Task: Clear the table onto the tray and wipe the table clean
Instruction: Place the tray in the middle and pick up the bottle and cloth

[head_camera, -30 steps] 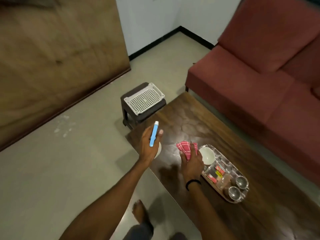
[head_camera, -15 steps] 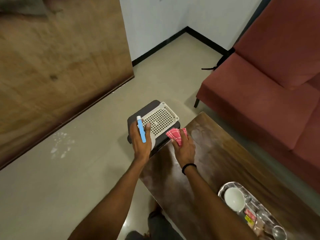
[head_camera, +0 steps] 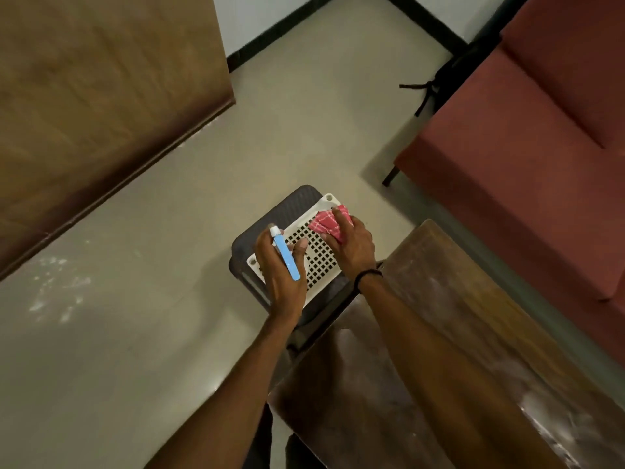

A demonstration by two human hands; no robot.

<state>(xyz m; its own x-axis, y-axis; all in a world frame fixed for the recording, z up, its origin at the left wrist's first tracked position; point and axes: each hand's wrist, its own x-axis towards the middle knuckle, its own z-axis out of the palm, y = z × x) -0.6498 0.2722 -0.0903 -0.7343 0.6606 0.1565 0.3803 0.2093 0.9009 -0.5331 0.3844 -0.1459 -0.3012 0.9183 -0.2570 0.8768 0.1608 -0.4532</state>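
Note:
My left hand (head_camera: 282, 277) grips a slim blue spray bottle (head_camera: 285, 257) with a white cap, held over the near corner of a white perforated basket (head_camera: 313, 255). My right hand (head_camera: 351, 245) is closed on a crumpled red checked cloth (head_camera: 326, 223) at the basket's far right side. The basket rests on a dark plastic stool (head_camera: 270, 220). Only the end of the dark wooden table (head_camera: 456, 333) shows, at lower right under my right forearm, with pale streaks on its top. The metal tray is out of view.
A red sofa (head_camera: 527, 137) runs along the right, close to the table's far edge. A black bag strap (head_camera: 433, 86) lies by the sofa's corner. A wooden panel (head_camera: 101, 96) stands at upper left. Beige floor surrounds the stool.
Both hands left the table's end and moved over the basket on the stool, still holding bottle and cloth. The view swung left, so the metal tray dropped out of sight.

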